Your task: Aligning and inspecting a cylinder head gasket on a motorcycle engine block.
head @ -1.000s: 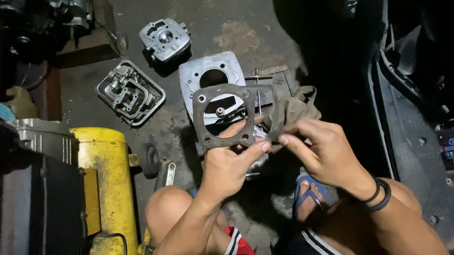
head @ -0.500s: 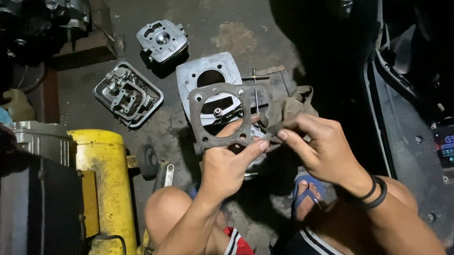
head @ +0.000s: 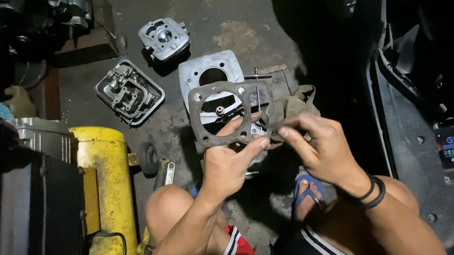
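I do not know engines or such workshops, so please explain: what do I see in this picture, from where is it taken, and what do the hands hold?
The camera sits on a person's head and looks down at their own hands and knees. The left hand and right hand together hold a flat dark gasket with a big round hole. Below it, on the concrete floor, stands a metal engine cylinder. Nearby lie a cylinder head and a metal cover. A yellow tank stands on the left.
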